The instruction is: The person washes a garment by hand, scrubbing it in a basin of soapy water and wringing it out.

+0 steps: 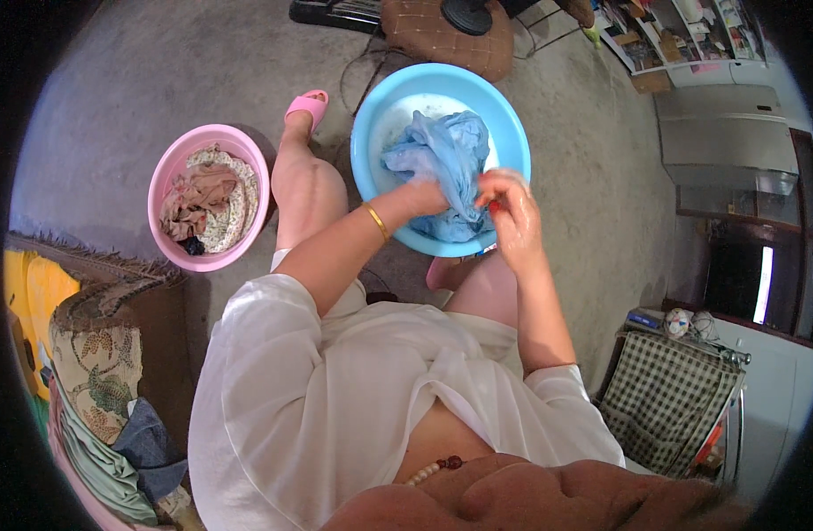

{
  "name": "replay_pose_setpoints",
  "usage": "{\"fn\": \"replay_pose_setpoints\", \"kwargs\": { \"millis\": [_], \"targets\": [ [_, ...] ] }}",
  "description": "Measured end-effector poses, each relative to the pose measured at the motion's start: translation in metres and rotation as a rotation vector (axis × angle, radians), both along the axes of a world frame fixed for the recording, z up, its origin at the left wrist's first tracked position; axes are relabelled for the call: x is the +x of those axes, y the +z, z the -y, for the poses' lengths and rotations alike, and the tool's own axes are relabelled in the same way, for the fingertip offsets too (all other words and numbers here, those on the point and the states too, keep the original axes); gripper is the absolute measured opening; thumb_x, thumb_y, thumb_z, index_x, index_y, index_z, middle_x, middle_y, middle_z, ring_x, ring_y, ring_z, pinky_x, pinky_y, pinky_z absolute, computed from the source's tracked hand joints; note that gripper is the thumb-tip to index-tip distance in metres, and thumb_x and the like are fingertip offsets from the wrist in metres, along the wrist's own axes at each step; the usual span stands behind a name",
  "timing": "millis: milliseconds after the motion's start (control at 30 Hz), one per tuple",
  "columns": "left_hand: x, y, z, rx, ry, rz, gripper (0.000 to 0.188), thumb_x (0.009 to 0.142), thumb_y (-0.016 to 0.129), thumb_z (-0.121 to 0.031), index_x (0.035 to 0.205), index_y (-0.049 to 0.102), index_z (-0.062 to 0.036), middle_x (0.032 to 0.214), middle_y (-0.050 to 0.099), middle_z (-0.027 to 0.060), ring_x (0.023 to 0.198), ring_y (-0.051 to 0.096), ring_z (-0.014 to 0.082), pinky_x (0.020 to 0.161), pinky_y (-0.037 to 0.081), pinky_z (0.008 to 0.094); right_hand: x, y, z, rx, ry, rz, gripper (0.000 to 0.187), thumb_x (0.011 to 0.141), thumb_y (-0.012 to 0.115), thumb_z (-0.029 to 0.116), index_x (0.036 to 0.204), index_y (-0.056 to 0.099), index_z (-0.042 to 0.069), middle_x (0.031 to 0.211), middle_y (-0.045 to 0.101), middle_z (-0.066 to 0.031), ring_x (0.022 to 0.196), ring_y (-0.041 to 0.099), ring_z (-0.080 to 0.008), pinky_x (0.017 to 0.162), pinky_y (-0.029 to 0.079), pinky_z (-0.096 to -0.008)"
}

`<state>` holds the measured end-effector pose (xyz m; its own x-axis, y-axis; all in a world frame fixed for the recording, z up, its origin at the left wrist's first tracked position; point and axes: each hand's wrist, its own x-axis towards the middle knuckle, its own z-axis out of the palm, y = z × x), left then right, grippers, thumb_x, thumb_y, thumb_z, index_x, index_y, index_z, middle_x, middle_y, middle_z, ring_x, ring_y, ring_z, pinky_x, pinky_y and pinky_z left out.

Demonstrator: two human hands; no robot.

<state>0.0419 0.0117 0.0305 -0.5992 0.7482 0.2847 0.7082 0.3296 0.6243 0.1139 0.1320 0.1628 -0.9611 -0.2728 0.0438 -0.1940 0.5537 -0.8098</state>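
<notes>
A bunched wet blue cloth (455, 159) lies in the light-blue basin (517, 133), over soapy water with white suds. My left hand (428, 198), with a gold bangle at the wrist, grips the cloth at its near side; its fingertips are hidden in the folds. To the right of the cloth, my right hand (514, 212) hovers over the basin's near-right rim. Its red-nailed fingers are bent and apart, with nothing visible between them, and the skin looks wet.
A pink basin (261, 208) with patterned and brownish clothes stands to the left on the grey floor. Beyond the blue basin is a brown cushioned seat (424, 40). A fabric-covered sofa (96, 354) is at left, a checked-cloth-covered rack (672, 376) at right.
</notes>
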Motion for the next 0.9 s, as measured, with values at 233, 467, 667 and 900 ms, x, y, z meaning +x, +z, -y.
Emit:
{"fn": "replay_pose_setpoints", "kwargs": {
  "millis": [233,467,667,900],
  "targets": [
    [0.003,-0.014,-0.001,-0.005,-0.120,0.042,0.038,0.083,0.044,-0.033,0.110,0.056,-0.0085,0.120,0.052,0.0130,0.110,0.047,0.0277,0.094,0.034,0.0393,-0.034,0.001,-0.004,0.519,0.084,-0.386,0.029,0.064,0.047,-0.009,0.089,0.053,0.004,0.099,0.050,-0.0136,0.094,0.048,-0.0319,0.077,0.043,-0.0367],
    [0.002,-0.007,0.005,-0.001,-0.220,0.187,0.043,0.082,0.042,-0.039,0.112,0.056,-0.0127,0.119,0.053,0.0107,0.109,0.049,0.0280,0.095,0.034,0.0407,-0.034,0.001,-0.020,0.279,-0.093,-0.220,0.023,0.071,0.054,-0.001,0.094,0.053,0.003,0.102,0.051,-0.0141,0.096,0.048,-0.0330,0.083,0.040,-0.0374],
    [0.004,0.021,0.003,-0.168,-0.244,0.114,0.042,0.079,0.047,-0.036,0.112,0.057,-0.0119,0.118,0.054,0.0107,0.109,0.049,0.0277,0.097,0.033,0.0420,-0.063,-0.004,-0.015,0.490,-0.080,-0.339,0.033,0.073,0.056,0.013,0.106,0.056,0.006,0.113,0.052,-0.0147,0.109,0.046,-0.0332,0.096,0.030,-0.0394],
    [-0.002,0.018,0.003,-0.141,-0.201,0.206,0.040,0.078,0.046,-0.040,0.102,0.061,-0.0117,0.109,0.059,0.0108,0.101,0.054,0.0271,0.091,0.038,0.0387,-0.063,0.000,0.014,0.417,0.117,-0.203,0.011,0.074,0.056,0.012,0.083,0.054,0.006,0.091,0.057,-0.0126,0.099,0.052,-0.0299,0.094,0.031,-0.0423]
  ]
}}
